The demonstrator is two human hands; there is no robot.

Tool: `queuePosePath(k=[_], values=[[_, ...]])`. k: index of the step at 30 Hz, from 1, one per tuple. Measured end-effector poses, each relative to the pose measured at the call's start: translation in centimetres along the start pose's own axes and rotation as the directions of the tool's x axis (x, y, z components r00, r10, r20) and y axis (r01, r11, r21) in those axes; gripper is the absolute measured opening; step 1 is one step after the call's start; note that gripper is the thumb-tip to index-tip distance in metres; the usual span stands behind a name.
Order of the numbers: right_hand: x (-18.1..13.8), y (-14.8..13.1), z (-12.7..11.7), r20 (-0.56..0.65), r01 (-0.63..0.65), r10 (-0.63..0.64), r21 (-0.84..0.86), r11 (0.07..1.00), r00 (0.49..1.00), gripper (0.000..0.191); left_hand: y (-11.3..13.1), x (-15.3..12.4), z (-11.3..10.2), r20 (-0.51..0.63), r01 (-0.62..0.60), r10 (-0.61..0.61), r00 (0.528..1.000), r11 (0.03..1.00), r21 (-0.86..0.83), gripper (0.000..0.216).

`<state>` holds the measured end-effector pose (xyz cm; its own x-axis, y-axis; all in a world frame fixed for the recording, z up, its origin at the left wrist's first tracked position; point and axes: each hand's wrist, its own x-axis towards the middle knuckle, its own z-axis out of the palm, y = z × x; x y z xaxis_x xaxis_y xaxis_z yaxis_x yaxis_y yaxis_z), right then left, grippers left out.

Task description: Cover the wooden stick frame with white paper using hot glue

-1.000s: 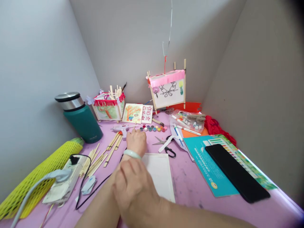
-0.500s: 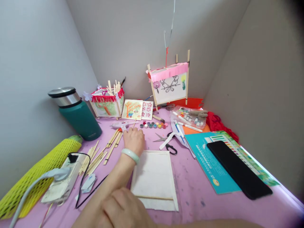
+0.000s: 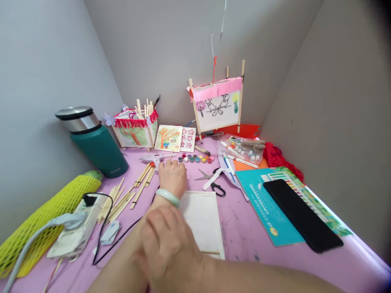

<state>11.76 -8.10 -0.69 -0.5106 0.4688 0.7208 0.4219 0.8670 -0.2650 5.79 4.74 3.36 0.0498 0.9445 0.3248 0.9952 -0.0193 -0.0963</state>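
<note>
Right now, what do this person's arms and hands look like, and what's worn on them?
The left hand and right hand are ungloved, and no sleeves show. A smooth, pale green bangle, possibly jade, circles the left wrist; the right hand shows no bangle or ring.

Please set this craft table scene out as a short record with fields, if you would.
Surface: lilac table
Left hand: reaching forward with fingers curled, jade bangle on the wrist; anything held is hidden
Right hand: over the left forearm
Nearest things: hot glue gun, paint pots, bamboo sticks, white cloth panel
Farther things: scissors, teal flask, power strip, framed paper lantern
</note>
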Motion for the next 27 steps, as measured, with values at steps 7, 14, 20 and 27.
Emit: queuePosePath(k=[7, 14, 20, 27], values=[[0.0, -0.1, -0.2, 0.018, -0.044, 0.043, 0.071, 0.996, 0.999, 0.033, 0.3, -0.2, 0.0, 0.008, -0.003, 0.003, 1.000, 1.000, 0.003, 0.029], [0.6, 0.3, -0.8, -0.187, 0.095, -0.083, 0.060, 0.994, 0.979, 0.031, 0.2, -0.3, 0.1, 0.045, -0.005, 0.004, 0.999, 1.000, 0.007, 0.028], [0.4, 0.6, -0.3, -0.004, 0.055, -0.055, 0.047, 0.997, 0.998, 0.041, 0.4, -0.4, 0.0, 0.063, -0.007, 0.006, 0.998, 1.000, 0.007, 0.029], [0.0, 1.2, -0.1, 0.082, -0.043, 0.035, 0.094, 0.995, 0.996, 0.037, 0.5, -0.4, 0.4, 0.067, -0.001, 0.001, 0.998, 1.000, 0.009, 0.029]])
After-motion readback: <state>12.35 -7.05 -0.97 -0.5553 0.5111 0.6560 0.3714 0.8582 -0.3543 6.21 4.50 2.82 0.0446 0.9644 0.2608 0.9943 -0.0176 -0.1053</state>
